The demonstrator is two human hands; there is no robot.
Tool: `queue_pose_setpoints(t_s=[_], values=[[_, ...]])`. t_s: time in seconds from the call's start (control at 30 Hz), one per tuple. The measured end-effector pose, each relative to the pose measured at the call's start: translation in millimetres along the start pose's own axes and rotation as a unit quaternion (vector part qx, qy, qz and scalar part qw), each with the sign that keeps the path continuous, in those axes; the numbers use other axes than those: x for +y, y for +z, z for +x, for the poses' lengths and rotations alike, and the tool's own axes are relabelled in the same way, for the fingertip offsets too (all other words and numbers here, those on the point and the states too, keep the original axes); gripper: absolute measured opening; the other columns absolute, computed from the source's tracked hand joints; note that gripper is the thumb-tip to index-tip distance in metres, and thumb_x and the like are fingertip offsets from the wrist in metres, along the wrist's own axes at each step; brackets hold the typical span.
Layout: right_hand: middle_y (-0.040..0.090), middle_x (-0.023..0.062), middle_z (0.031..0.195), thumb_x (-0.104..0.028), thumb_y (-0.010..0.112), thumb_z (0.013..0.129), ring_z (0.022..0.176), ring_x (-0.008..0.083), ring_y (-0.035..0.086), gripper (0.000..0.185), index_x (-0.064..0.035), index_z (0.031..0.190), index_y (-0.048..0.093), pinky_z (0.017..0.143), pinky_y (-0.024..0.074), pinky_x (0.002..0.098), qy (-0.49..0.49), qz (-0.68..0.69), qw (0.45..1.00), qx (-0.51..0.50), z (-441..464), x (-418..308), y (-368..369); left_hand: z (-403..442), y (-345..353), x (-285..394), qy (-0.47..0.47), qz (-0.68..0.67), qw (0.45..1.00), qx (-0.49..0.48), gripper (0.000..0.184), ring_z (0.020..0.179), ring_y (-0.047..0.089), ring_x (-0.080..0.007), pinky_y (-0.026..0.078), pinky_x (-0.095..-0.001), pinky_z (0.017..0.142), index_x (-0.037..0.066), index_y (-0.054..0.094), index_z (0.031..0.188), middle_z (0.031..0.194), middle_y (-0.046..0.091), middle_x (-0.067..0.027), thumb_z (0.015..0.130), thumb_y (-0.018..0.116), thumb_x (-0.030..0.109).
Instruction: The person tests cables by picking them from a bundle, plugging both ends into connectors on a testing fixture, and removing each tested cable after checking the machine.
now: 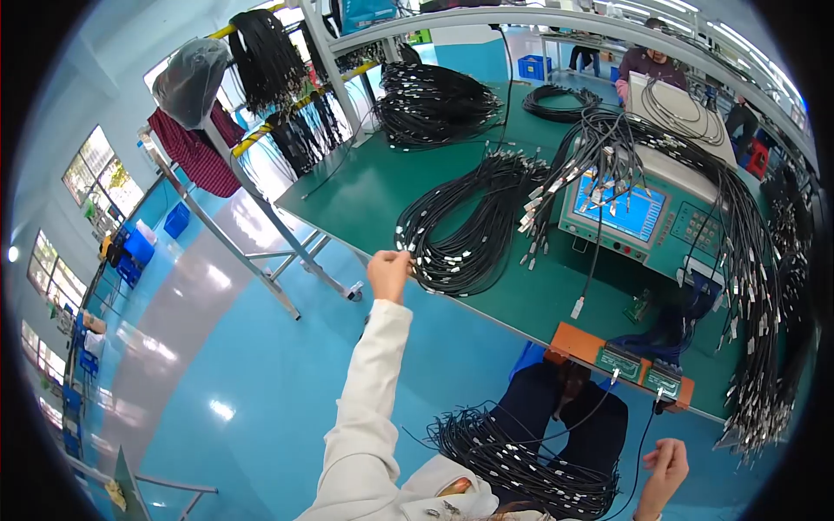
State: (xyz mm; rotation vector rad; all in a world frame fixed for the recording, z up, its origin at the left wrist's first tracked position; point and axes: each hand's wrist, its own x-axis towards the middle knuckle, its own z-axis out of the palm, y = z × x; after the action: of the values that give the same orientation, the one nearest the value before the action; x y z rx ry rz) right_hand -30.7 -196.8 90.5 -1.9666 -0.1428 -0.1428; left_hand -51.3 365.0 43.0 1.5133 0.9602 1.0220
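My left hand (388,276) is at the table's left front edge, its fingers pinched together against the rim of a large coil of black cables (469,227) with white labels. Whatever lies between those fingertips is too small to tell. Low on the right, my right hand (665,478) has its fingers curled in, and what they hold, if anything, is hidden. A black cable hangs beside it from a green connector board (665,380). A second green board (618,362) on the same orange strip (580,344) has another cable plugged in. A cable bundle (530,464) lies across my lap.
A tester with a lit screen (621,208) stands on the green table (339,204), with cables draped over it. Behind are a cable pile (434,104) and a small coil (560,102). A metal frame (287,234) stands left. A person (651,65) is at the back.
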Motion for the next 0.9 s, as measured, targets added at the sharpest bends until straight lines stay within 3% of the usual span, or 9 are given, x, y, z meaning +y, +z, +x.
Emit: queue_pose_setpoints(t_s=[0.1, 0.2, 0.33, 0.43, 0.5, 0.53, 0.7, 0.77, 0.9], values=[[0.058, 0.0077, 0.071, -0.014, 0.044, 0.095, 0.062, 0.0107, 0.056, 0.02, 0.0022, 0.09, 0.055, 0.056, 0.0434, 0.0225, 0.026, 0.058, 0.987, -0.146, -2, -44, 36, -63, -12, 60, -0.127, -0.395, 0.893, -0.175, 0.016, 0.067, 0.057, -0.0159, 0.048, -0.0263, 0.063, -0.003, 0.056, 0.097, 0.08, 0.061, -0.0087, 0.084, 0.059, 0.005], [0.063, 0.0174, 0.089, -0.02, 0.046, 0.096, 0.08, 0.0213, 0.064, 0.028, 0.0045, 0.11, 0.049, 0.074, 0.053, 0.0301, 0.132, 0.257, 0.914, -0.285, 2, -42, 91, -158, -17, 81, -0.191, -0.406, 0.843, -0.297, 0.024, 0.085, 0.058, -0.0186, 0.05, -0.0301, 0.077, 0.0, 0.051, 0.109, 0.094, 0.06, -0.0113, 0.085, 0.056, 0.002], [0.061, 0.0223, 0.103, -0.026, 0.042, 0.097, 0.09, 0.0304, 0.064, 0.038, 0.0074, 0.116, 0.04, 0.086, 0.0528, 0.0386, 0.349, 0.425, 0.732, -0.402, 52, -55, 160, -268, -29, 55, -0.267, -0.279, 0.829, -0.405, 0.024, 0.092, 0.06, -0.0194, 0.048, -0.0331, 0.085, 0.005, 0.053, 0.11, 0.1, 0.061, -0.0102, 0.087, 0.059, 0.011], [0.062, 0.0152, 0.088, -0.025, 0.041, 0.098, 0.07, 0.0209, 0.062, 0.035, 0.0058, 0.114, 0.043, 0.064, 0.054, 0.0294, 0.38, 0.436, 0.728, -0.368, 67, -47, 200, -300, -37, 22, -0.297, -0.195, 0.785, -0.507, 0.034, 0.103, 0.057, -0.0231, 0.045, -0.0368, 0.09, 0.005, 0.051, 0.115, 0.11, 0.059, -0.0129, 0.086, 0.063, 0.017], [0.054, 0.0053, 0.069, -0.024, 0.04, 0.098, 0.047, 0.0091, 0.043, 0.03, 0.0036, 0.11, 0.046, 0.042, 0.0354, 0.0218, 0.275, 0.473, 0.653, -0.524, 69, -45, 198, -296, -38, 16, -0.404, -0.418, 0.691, -0.429, 0.048, 0.111, 0.052, -0.0264, 0.041, -0.0413, 0.095, 0.002, 0.046, 0.121, 0.117, 0.056, -0.0147, 0.084, 0.065, 0.025], [0.042, -0.0007, 0.058, -0.02, 0.039, 0.098, 0.043, 0.005, 0.022, 0.027, 0.0021, 0.108, 0.048, 0.04, 0.0182, 0.0215, 0.262, 0.439, 0.711, -0.482, 54, -54, 184, -286, -43, 7, -0.411, -0.481, 0.688, -0.356, 0.054, 0.112, 0.051, -0.0272, 0.04, -0.0418, 0.096, 0.0, 0.044, 0.123, 0.118, 0.055, -0.0149, 0.083, 0.065, 0.03], [0.052, 0.0023, 0.062, -0.019, 0.042, 0.097, 0.046, 0.0068, 0.036, 0.022, 0.0014, 0.099, 0.051, 0.043, 0.0297, 0.0215, 0.236, 0.346, 0.726, -0.545, 6, -51, 98, -169, -72, -51, -0.444, -0.6, 0.612, -0.262, 0.058, 0.085, 0.053, -0.0209, 0.045, -0.0336, 0.081, 0.0, 0.045, 0.124, 0.104, 0.058, -0.0114, 0.086, 0.059, 0.042], [0.055, 0.0046, 0.064, -0.017, 0.044, 0.095, 0.049, 0.0077, 0.042, 0.022, 0.0019, 0.088, 0.054, 0.047, 0.0359, 0.0221, 0.197, 0.265, 0.774, -0.541, -8, -53, 62, -131, -68, -25, -0.415, -0.486, 0.723, -0.263, 0.047, 0.067, 0.046, -0.014, 0.041, -0.0266, 0.063, 0.0, 0.049, 0.117, 0.083, 0.056, -0.0036, 0.09, 0.055, 0.037], [0.06, 0.0088, 0.064, -0.013, 0.047, 0.092, 0.055, 0.0101, 0.053, 0.03, 0.001, 0.066, 0.054, 0.052, 0.0438, 0.0237, 0.169, 0.194, 0.882, -0.395, -33, -24, -16, -61, -98, -12, -0.268, -0.506, 0.777, -0.26, 0.022, 0.047, 0.021, -0.0062, 0.018, -0.0225, 0.042, 0.005, 0.052, 0.093, 0.058, 0.025, 0.005, 0.096, 0.046, 0.025]])
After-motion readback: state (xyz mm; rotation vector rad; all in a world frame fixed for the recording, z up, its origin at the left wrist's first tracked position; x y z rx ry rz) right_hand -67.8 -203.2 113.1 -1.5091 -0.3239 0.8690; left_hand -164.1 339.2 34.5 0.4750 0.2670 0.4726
